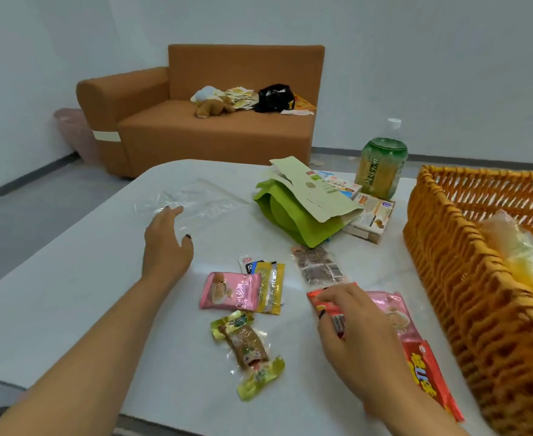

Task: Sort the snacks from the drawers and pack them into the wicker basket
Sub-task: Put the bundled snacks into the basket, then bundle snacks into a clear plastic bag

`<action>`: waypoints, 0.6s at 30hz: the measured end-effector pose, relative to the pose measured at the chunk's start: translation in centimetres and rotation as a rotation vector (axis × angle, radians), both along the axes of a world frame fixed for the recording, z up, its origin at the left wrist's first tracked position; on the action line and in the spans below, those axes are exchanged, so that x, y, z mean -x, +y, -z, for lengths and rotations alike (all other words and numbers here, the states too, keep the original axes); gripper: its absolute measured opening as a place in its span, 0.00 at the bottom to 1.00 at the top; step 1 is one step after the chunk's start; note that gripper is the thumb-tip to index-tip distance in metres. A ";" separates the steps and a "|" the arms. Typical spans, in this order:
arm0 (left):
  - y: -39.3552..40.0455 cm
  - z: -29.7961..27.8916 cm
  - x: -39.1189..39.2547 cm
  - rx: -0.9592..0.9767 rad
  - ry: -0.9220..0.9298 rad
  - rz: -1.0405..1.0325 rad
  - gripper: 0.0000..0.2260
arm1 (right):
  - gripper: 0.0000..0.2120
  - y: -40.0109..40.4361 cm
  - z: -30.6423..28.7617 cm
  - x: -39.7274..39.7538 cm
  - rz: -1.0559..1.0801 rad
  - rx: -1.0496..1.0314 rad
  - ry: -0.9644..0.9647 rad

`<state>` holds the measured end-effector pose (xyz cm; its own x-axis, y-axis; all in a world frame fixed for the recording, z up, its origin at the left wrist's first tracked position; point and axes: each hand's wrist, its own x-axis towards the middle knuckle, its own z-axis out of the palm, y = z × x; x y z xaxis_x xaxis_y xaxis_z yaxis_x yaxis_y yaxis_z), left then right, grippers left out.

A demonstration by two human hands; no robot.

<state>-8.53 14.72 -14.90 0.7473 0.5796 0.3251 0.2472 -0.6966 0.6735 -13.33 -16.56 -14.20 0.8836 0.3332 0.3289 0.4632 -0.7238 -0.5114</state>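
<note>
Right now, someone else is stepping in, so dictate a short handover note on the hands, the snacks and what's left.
Left hand: open, reaching toward the clear plastic bag.
Right hand: pinching a red snack packet.
Wicker basket: at the table's right edge, some clear-wrapped snacks already inside.
Still loose on the table: pink packet, yellow sachets, green-wrapped snacks, green pouch, boxes, bottle.
Left: pack these.

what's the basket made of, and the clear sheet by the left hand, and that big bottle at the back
Wicker basket: woven cane or rattan, orange-brown, by its interlaced strands.
Clear sheet: thin plastic film, probably a bag; see-through, wrinkled, glinting.
Bottle: translucent plastic by the look, greenish, with a white cap and a printed label.
</note>
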 end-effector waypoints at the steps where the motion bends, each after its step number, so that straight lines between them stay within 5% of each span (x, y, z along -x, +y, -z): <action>1: 0.9 0.2 -0.9 -0.045 0.047 0.014 0.28 | 0.11 0.1 0.1 -0.2 0.002 0.051 -0.018; 7: 3.8 1.9 -4.5 -0.142 0.264 0.025 0.35 | 0.11 0.6 0.4 -1.1 -0.015 0.087 -0.063; 18: 3.1 2.4 -2.1 0.039 0.049 -0.145 0.17 | 0.07 -1.2 -0.3 -1.1 -0.019 0.117 -0.046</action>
